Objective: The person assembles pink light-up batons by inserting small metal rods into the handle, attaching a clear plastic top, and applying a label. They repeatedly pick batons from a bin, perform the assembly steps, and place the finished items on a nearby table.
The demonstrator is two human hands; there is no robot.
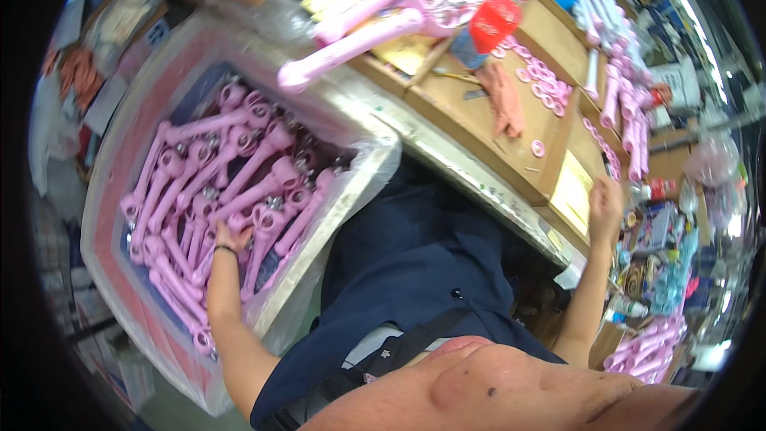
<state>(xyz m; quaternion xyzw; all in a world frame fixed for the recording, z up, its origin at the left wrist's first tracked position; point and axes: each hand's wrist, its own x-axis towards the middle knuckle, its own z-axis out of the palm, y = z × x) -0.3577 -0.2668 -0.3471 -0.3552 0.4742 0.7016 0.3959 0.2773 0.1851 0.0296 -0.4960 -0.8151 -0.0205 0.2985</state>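
Note:
My left hand [231,237] reaches down into a large plastic-lined bin [359,172] at the left. Its thumb and fingers close around one of the pink plastic tube-shaped parts [267,187]; some fingertips are hidden among them. These parts have a rounded socket at one end, several with metal fittings, and lie heaped across the bin. Over at the right edge of the workbench, my right hand [606,201] is raised with its fingers curled in. Whatever it may hold is too small to make out. Pink rings [610,161] lie just beyond it.
On the workbench [447,156] stand cardboard trays [467,124] with pink rings, an orange glove [503,100] and a red-topped bottle [499,20]. A long pink part [351,52] juts over the bench edge towards the bin. More pink tubes [650,347] are stacked at the far right.

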